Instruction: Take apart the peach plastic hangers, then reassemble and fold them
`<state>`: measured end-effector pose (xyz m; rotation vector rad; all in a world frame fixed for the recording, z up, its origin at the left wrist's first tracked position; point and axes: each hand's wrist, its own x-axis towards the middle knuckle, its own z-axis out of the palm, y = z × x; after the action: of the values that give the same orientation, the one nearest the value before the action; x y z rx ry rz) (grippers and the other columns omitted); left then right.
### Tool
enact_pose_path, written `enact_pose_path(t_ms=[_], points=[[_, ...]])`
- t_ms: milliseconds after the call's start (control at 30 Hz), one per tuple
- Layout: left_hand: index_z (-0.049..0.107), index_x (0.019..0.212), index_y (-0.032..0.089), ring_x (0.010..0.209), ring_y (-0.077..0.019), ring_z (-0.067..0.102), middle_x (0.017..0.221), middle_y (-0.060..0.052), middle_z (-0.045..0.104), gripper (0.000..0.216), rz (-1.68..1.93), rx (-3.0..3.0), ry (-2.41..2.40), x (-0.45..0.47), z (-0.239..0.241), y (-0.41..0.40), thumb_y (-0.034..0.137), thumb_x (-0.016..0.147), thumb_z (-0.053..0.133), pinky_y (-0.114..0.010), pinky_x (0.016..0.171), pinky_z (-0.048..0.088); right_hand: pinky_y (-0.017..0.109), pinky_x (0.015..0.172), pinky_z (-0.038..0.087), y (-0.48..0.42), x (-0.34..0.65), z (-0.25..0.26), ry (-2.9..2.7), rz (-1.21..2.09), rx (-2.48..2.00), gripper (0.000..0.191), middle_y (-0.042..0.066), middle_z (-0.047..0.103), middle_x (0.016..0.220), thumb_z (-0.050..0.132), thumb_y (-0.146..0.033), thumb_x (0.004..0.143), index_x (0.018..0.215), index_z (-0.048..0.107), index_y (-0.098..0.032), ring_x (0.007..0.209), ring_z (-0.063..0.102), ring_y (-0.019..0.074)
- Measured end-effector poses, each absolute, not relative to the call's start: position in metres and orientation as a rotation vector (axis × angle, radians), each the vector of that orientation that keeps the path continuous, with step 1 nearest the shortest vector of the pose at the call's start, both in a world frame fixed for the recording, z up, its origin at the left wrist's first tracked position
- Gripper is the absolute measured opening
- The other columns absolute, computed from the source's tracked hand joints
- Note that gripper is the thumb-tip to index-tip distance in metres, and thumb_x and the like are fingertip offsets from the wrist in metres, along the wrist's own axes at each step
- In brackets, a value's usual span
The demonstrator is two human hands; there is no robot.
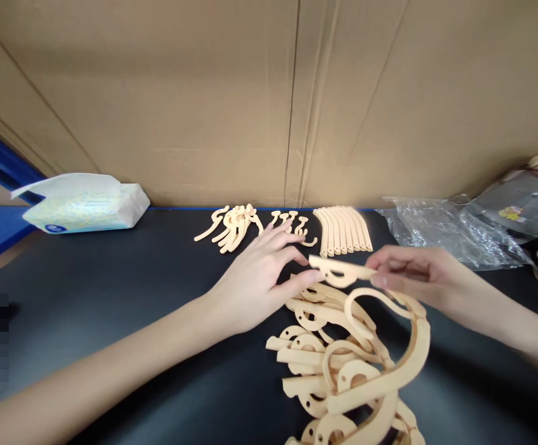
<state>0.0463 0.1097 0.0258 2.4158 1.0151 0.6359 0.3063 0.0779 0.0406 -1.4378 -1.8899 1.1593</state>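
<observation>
A beige plastic folding hanger with a rounded, holed tab is held up between my two hands. My left hand pinches its left end between thumb and index finger, the other fingers stretched out over the table. At the right end, the thumb and fingers of my right hand are closed on it, hiding part of that side. Below my hands lies an overlapping pile of similar beige hangers with curved arms and hooks, running down to the bottom edge of the view.
Behind my hands lie a heap of curved beige pieces, several small hooks and a neat row of curved arms. A tissue pack sits at left, clear plastic bags at right. Cardboard walls the black table's back.
</observation>
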Motion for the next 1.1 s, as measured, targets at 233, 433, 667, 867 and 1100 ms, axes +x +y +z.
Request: enact_pose_path(t_ms=[233,433,667,867,1100], points=[[0.066,0.091,0.015,0.096,-0.0159,0.066,0.098,-0.006,0.071,0.018,0.879,1.379,0.892,0.083,0.048,0.124,0.021,0.091,0.049,-0.03,0.09,0.05,0.023,0.045,0.038,0.097,0.285,0.051,-1.693,0.983,-1.32,0.026,-0.002,0.059,0.061,0.066,-0.048,0.081,0.082,0.058,-0.023,0.05,0.05,0.0106],[0.055,0.075,0.015,0.074,-0.0116,0.063,0.078,-0.004,0.066,0.022,1.016,1.204,0.883,0.089,0.053,0.144,0.029,0.092,0.053,-0.024,0.072,0.051,0.026,0.047,0.039,0.117,0.284,0.059,-1.8,0.743,-1.37,0.023,-0.002,0.059,0.064,0.059,-0.044,0.085,0.09,0.059,-0.021,0.05,0.05,0.0117],[0.037,0.065,0.019,0.038,-0.0043,0.028,0.051,0.006,0.031,0.032,0.755,1.265,0.87,0.096,0.077,0.16,0.023,0.097,0.037,-0.019,0.037,0.017,0.029,0.053,0.026,0.149,0.277,0.086,-2.444,-0.546,-1.432,0.028,0.007,0.065,0.08,0.036,-0.03,0.095,0.101,0.06,-0.018,0.06,0.054,0.0181],[0.042,0.075,0.02,0.041,-0.007,0.033,0.056,0.005,0.035,0.023,0.701,1.535,1.134,0.094,0.07,0.154,0.029,0.097,0.04,-0.022,0.042,0.019,0.03,0.05,0.019,0.167,0.267,0.079,-2.681,-0.478,-1.418,0.018,0.004,0.06,0.065,0.04,-0.014,0.085,0.088,0.057,-0.018,0.049,0.045,0.017],[0.049,0.081,0.019,0.059,-0.0122,0.05,0.068,0.0,0.056,0.027,0.92,2.112,1.355,0.066,0.061,0.15,0.035,0.098,0.036,-0.024,0.056,0.034,0.026,0.056,0.032,0.176,0.289,0.074,-1.997,0.994,-1.333,0.031,-0.003,0.048,0.057,0.045,-0.029,0.094,0.064,0.047,-0.02,0.053,0.043,0.0088]])
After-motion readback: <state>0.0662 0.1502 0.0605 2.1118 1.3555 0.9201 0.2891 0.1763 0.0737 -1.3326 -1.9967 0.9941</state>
